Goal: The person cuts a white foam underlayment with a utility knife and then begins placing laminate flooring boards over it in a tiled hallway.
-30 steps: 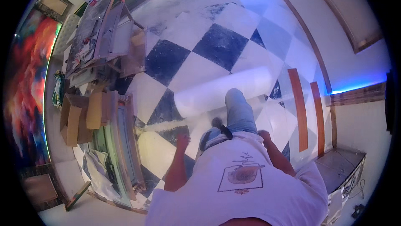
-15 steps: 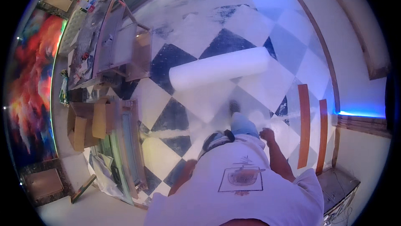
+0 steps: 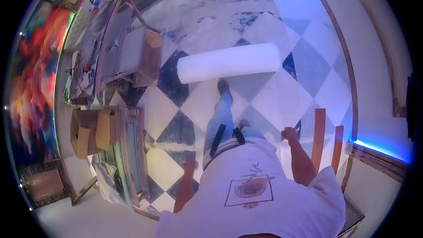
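A thick white roll of sheet material (image 3: 229, 63) lies crosswise on the checkered floor in front of me, and neither hand touches it. One of my shoes (image 3: 223, 86) is planted close to its near side, with the other foot farther back. My right hand (image 3: 289, 134) hangs out to the right of my body with curled fingers; whatever may be inside them is too small to make out. Low beside my left hip is my left hand (image 3: 190, 167), smeared by motion, so its fingers cannot be read.
Two orange-brown strips (image 3: 318, 141) lie on the right near the wall. On the left are an open cardboard box (image 3: 88, 132), framed panels (image 3: 136, 150) and a cluttered worktable (image 3: 94, 48). A wooden frame with a brown panel (image 3: 147, 57) juts toward the floor from the table.
My left leg has swung forward to the roll. My right hand has moved up and slightly outward, and my left hand has shifted a little forward and left. The roll sits slightly higher in view.
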